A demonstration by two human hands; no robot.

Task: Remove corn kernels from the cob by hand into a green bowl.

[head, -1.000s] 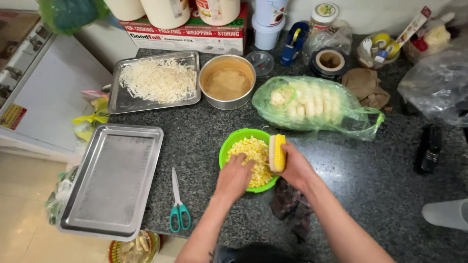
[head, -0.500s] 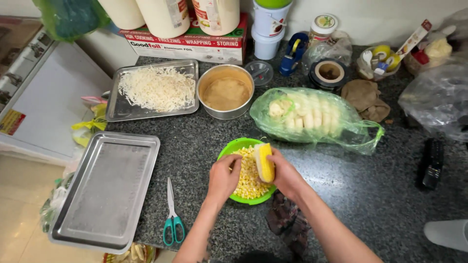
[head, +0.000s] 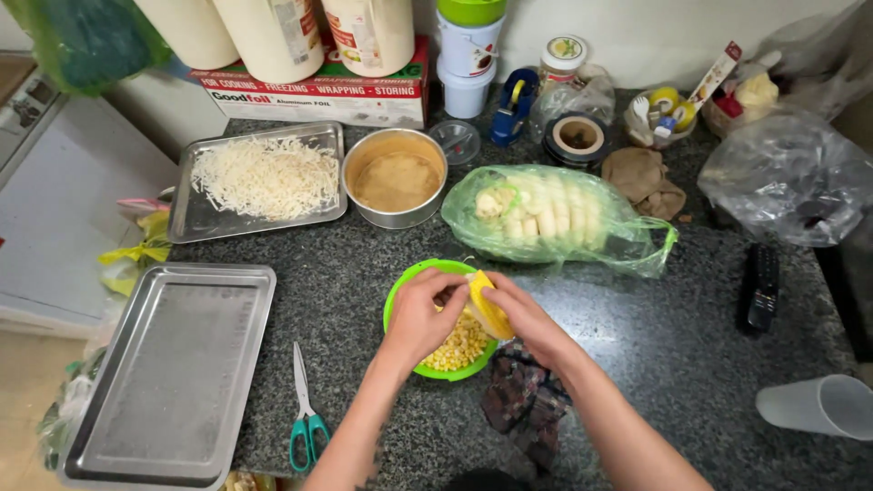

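The corn cob [head: 488,305] sits tilted over my green bowl [head: 400,295], which stands on the dark speckled counter [head: 364,273] just in front of me and holds a heap of loose yellow kernels [head: 459,345]. My right hand [head: 532,323] is closed around the cob from the right, gripping it, and my left hand [head: 420,314] is curled against its left side, fingers bent onto the cob above the kernels. Just below the bowl, under my right forearm, lies a dark patterned cloth [head: 518,405]. Beyond the bowl a green plastic bag [head: 555,218] lies on its side with more pale cobs in it. To the left of that bag stands a round metal pan [head: 395,177] with a tan filling, and further left a metal tray [head: 264,177] spread with shredded white cheese. An empty metal tray [head: 177,368] lies near the counter's left edge, with green-handled scissors [head: 305,414] between it and my left arm. A box of foil [head: 318,91] runs along the back wall under large white containers. Off to the right are a black remote [head: 762,286] and a clear plastic cup [head: 818,405] lying on its side.
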